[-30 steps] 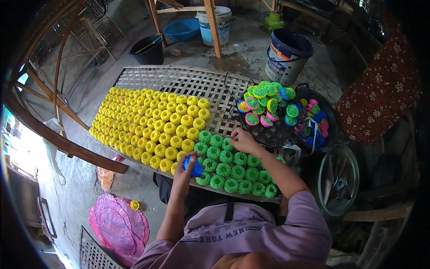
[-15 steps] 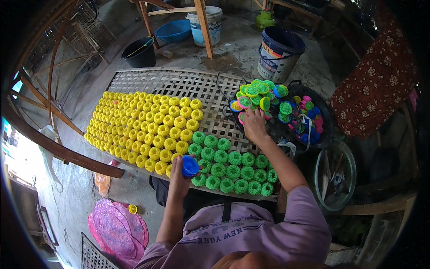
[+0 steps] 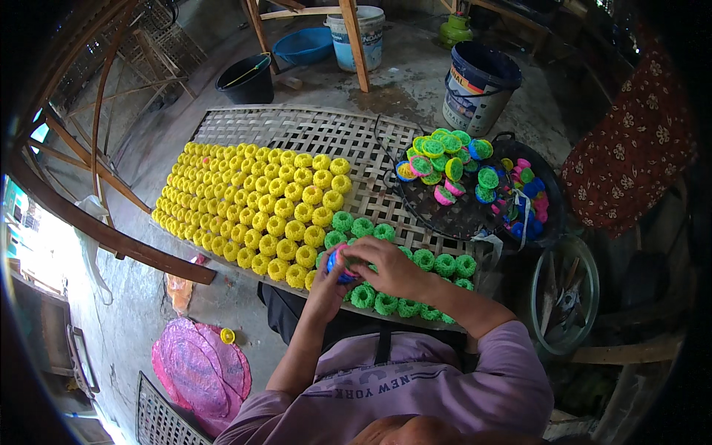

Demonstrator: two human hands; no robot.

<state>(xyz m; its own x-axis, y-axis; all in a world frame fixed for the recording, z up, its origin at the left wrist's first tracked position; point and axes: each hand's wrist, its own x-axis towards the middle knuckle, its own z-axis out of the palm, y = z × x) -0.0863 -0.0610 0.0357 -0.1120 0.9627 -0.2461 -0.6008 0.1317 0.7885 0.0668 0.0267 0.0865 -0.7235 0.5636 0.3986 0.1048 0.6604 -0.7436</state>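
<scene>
Above the front middle of the woven bamboo tray [image 3: 245,122], my left hand [image 3: 320,297] is closed round a small blue plastic cup [image 3: 345,279]. My right hand [image 3: 397,268] meets it there, its fingers bent over a small pink cup [image 3: 340,254] at the blue one's opening. Fingers hide most of both cups and whatever is inside. Rows of yellow ring-shaped noodle nests [image 3: 259,202] cover the tray's left part. Green nests [image 3: 386,302] of the same shape lie under and beside my right hand.
A round black tray [image 3: 452,215] at the right carries a pile of filled cups [image 3: 441,148] and loose coloured cups [image 3: 528,194]. Behind it stands a paint bucket [image 3: 471,100]. A clear oval tub [image 3: 545,326] is at the right, and pink sheeting [image 3: 196,371] lies on the floor.
My right hand has come back from the cup pile to my left hand, bringing a pink cup against the blue one. The whole view has shifted slightly.
</scene>
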